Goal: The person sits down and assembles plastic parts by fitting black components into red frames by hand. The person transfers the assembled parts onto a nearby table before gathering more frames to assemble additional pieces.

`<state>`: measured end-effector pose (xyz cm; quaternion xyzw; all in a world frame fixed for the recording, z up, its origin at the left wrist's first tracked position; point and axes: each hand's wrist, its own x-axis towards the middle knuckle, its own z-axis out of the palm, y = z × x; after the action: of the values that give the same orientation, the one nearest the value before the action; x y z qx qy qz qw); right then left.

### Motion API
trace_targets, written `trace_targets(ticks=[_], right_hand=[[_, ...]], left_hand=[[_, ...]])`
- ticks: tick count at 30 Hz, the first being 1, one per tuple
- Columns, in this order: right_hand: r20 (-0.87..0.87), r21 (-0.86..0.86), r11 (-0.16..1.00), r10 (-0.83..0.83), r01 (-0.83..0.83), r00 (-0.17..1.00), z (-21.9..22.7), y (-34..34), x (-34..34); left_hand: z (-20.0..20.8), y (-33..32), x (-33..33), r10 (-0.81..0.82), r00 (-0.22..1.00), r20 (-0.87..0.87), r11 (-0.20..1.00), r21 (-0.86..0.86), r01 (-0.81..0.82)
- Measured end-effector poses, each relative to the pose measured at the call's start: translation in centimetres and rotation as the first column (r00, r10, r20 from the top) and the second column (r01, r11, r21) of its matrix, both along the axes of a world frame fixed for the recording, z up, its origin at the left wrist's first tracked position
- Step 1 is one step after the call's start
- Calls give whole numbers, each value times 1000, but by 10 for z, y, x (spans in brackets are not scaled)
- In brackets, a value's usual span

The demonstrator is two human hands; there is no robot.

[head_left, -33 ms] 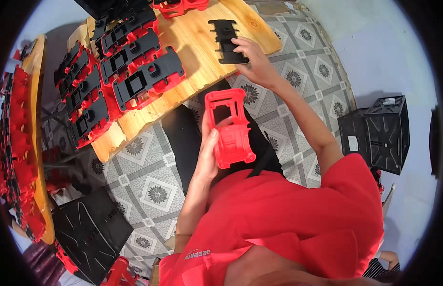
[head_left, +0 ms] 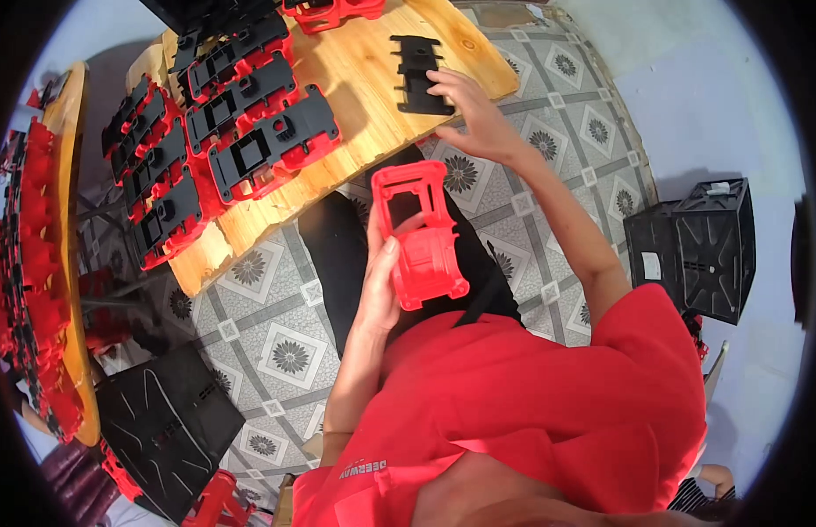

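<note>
My left hand [head_left: 381,281] is closed around a red plastic frame [head_left: 431,263], which has a large rectangular opening at its upper end. I hold it above my lap, tilted slightly. Flat on the wooden table [head_left: 373,97] lies a black plastic panel [head_left: 416,63] with small tabs along its sides. The fingers of my right hand [head_left: 474,114] reach over the panel's right edge, thumb spread away from them. Whether the fingertips touch the panel is hard to see.
Several red frames with black panels fitted on them [head_left: 276,140] stand in rows on the table's left part. A second table [head_left: 74,263] at far left carries more red and black parts. Black crates stand at right [head_left: 715,250] and lower left [head_left: 166,430].
The black panel has shifted very slightly on the table and turned a little. The red frame in my left hand has tipped a little to the left. My right hand has hardly moved.
</note>
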<state>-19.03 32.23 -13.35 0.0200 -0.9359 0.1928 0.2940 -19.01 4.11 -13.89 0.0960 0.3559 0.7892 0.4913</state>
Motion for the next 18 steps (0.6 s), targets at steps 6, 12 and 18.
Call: trace_targets(ticks=[6,12,18], right_hand=[[33,-120,992,54,-50,998,37,41,-26],[107,-34,999,29,-26,994,-1,59,-38],[13,-162,983,-83,84,996,65,3,33]], left_hand=[[19,1,9,75,997,30,997,29,-76],[20,12,8,205,979,-13,979,3,-205],[17,21,3,287,955,80,956,46,-291]])
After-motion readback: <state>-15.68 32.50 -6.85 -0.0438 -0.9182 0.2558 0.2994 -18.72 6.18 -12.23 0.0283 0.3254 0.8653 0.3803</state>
